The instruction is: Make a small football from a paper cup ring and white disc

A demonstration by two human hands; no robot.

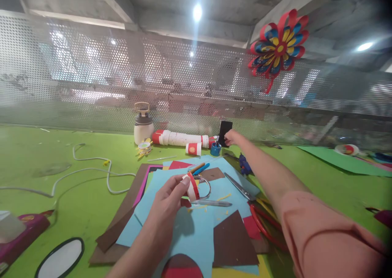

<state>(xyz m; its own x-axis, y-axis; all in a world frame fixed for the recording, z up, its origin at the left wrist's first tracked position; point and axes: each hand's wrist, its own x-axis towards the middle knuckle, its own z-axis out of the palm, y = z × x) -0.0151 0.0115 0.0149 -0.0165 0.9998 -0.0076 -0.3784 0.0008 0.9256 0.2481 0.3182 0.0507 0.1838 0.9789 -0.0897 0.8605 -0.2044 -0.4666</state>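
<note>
In my left hand point(171, 194) is a short cut section of paper cup point(192, 187), white with a red band, pinched between thumb and fingers above light-blue paper sheets point(153, 212). My right hand point(232, 137) reaches far forward, its fingers curled at the right edge of an upright black phone-like slab point(226, 131). Just left of that slab stands a small blue pot point(215, 149). Beyond my left hand lie a blue pen point(202, 169), a silver pen point(212, 203) and a roll of tape point(206, 188). Red-handled scissors point(260, 216) rest open to the right.
A red-and-white paper cup point(193, 149), white tube point(183, 139) and pump sprayer point(143, 126) stand along the mesh wall. A blue glue gun point(244, 164) lies below my right forearm. A white cable point(92, 169) crosses the green table. A paper flower point(278, 47) hangs above.
</note>
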